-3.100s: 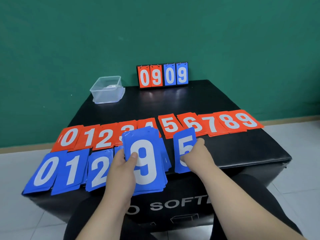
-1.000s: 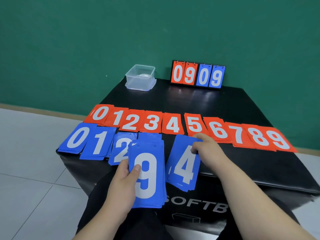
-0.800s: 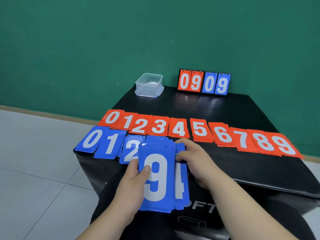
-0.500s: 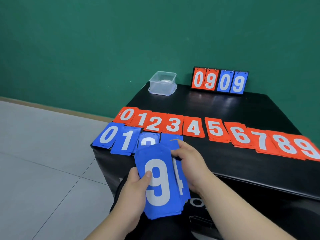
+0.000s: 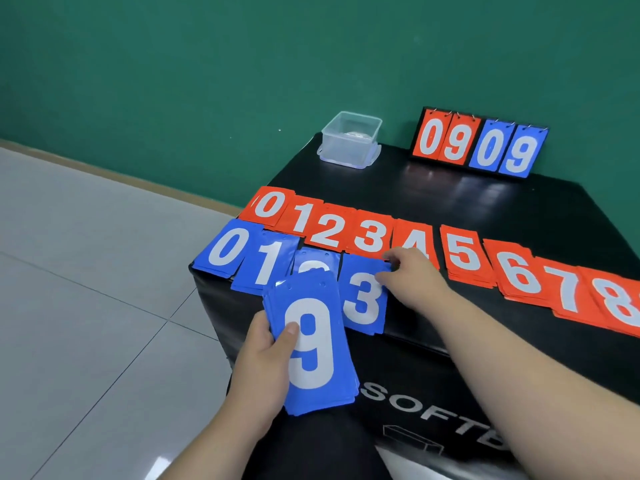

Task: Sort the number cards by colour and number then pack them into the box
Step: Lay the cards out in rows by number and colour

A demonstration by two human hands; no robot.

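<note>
Head view: my right hand [image 5: 412, 282] pinches top corner of blue 3 card [image 5: 362, 299], which lies in blue row beside blue 2 card [image 5: 313, 266], below red 3 card [image 5: 369, 233]. My left hand [image 5: 263, 362] grips blue stack [image 5: 311, 348], thumb across top 9. Best, I judge: square edge to neighbour, press flat, release. Cards thin, glossy, likely slippery, with punched holes. Clear plastic box [image 5: 349, 140] at table [image 5: 467, 202] far edge, well apart.

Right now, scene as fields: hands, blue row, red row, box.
left hand: holds blue stack, 9 on top
right hand: pinches blue 3 card at its top corner
blue row: 0, 1, 2, 3 laid; 2 partly hidden by the stack
red row: 0 to 8 visible, cut by frame edge
clear box: far left corner of black table
</note>
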